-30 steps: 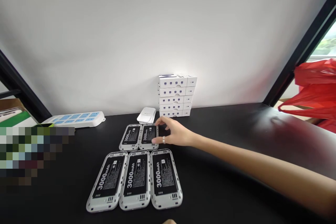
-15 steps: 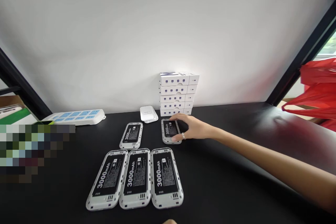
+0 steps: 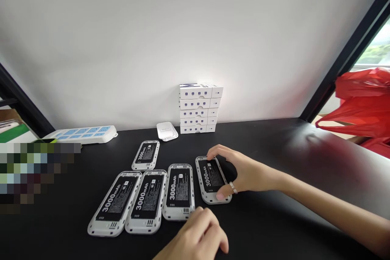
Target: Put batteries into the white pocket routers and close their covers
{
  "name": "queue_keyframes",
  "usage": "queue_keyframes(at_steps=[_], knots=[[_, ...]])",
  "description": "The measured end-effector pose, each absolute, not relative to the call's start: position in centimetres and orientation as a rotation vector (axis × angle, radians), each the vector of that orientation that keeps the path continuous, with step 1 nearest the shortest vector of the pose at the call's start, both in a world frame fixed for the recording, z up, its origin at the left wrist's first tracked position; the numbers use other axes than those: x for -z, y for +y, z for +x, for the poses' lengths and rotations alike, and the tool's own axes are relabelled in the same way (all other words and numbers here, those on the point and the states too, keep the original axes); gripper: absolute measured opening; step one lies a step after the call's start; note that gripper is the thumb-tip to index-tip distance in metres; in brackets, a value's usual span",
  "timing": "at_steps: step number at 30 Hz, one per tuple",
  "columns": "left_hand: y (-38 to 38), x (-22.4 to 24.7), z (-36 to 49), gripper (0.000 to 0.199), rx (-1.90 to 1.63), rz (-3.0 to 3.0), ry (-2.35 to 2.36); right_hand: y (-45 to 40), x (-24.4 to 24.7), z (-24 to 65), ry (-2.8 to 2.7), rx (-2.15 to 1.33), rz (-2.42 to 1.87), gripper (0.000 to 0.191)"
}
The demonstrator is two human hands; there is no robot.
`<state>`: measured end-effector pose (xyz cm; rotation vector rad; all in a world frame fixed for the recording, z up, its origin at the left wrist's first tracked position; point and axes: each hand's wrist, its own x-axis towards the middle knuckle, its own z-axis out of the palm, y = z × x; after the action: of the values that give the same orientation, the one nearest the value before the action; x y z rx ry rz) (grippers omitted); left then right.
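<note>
My right hand (image 3: 236, 172), with a ring on it, grips the ends of a white-framed device (image 3: 212, 176) with a black 3000mAh battery, between thumb and fingers. My left hand (image 3: 198, 235) has its fingers curled at the near end of another such device (image 3: 179, 191); its fingertips are partly hidden. To the left of that one, two similar devices (image 3: 146, 201) (image 3: 115, 203) lie side by side. Behind them rests one more device (image 3: 146, 154).
A stack of white boxes (image 3: 198, 109) stands against the wall, beside small white covers (image 3: 167, 131). A power strip (image 3: 85, 134) lies at the back left. Red bags (image 3: 365, 105) hang at the right. A blurred patch covers the left edge.
My right hand has brought its device nearer and slightly right. My left hand has come in from the bottom edge. The third front device has shifted away from me. The view has turned slightly.
</note>
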<state>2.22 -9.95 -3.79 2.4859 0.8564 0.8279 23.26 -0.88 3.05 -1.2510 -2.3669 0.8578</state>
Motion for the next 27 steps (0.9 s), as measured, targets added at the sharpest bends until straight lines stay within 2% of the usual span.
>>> queue_keyframes(at_steps=[3,7,15,22,27], knots=[[-9.5,0.9,1.6,0.021,-0.605,2.414,0.961,-0.5,-3.4,23.1,-2.379,-0.889,-1.243,0.068],[-8.8,-1.0,1.4,0.025,-0.614,2.335,1.142,-0.5,-4.1,23.0,-2.399,-0.946,-1.242,0.066],[-8.4,1.0,2.2,0.04,-0.803,2.244,1.213,-0.6,-4.5,22.6,-2.404,-0.991,-1.374,0.071],[-8.0,0.7,2.2,0.073,-0.775,2.123,1.212,-1.5,-4.4,21.8,-2.438,-1.091,-1.332,0.068],[-7.8,0.6,2.1,0.074,-0.849,2.192,1.144,-1.4,-4.3,21.7,-2.453,-1.116,-1.375,0.069]])
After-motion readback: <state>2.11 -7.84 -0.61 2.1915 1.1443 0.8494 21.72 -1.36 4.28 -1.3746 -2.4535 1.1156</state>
